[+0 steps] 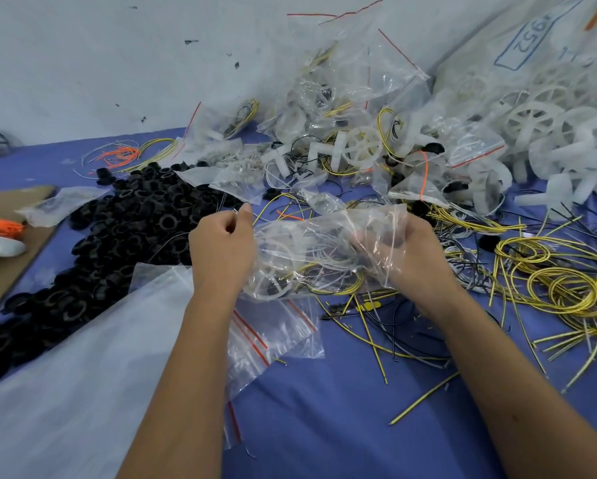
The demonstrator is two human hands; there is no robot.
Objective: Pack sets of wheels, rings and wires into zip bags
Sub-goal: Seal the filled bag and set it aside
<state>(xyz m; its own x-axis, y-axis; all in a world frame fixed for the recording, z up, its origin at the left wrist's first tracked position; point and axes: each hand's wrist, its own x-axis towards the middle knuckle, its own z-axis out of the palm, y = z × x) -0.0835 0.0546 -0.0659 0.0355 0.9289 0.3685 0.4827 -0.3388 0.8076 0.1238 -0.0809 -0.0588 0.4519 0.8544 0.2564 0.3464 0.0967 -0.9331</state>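
The zip bag [311, 250] lies crosswise between both hands above the desk [324, 409], its contents blurred: yellow wires, perhaps a wheel. The right hand [407, 254], half veiled by plastic, grips one end; the left hand [221, 247] pinches the other. Black rings [117, 236] crowd the left; bare desk lies near.

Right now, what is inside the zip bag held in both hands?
Inside the zip bag I can see a white wheel and yellow and white wires. The crumpled plastic hides whether it holds a black ring.
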